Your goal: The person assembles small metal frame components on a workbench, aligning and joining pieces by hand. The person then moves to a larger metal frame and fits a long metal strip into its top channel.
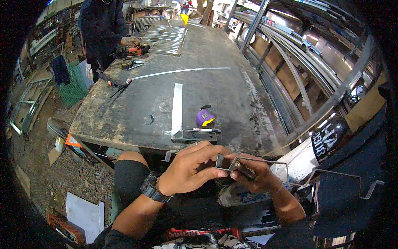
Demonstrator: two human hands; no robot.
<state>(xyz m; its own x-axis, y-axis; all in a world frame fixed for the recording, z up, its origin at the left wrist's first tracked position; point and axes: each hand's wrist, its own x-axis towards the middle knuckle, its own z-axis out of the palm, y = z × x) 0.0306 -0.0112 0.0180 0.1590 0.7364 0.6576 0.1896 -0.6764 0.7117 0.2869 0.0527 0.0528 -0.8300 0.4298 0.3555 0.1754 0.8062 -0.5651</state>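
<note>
My left hand, with a black watch at the wrist, has its fingers and thumb closed on the near end of a bent metal strip. The strip is folded in angular steps and runs off to the right. My right hand grips the same strip near its first folds, close beside my left. Beyond my hands, on the dark table, lie a flat pale metal bar, a dark metal channel piece, a purple and yellow tape measure and a marker.
Across the table at the left, a co-worker's hand rests by an orange power tool. A metal grille and a long thin strip lie there too. Racks of metal lengths and a cylinder stand right; a fan left.
</note>
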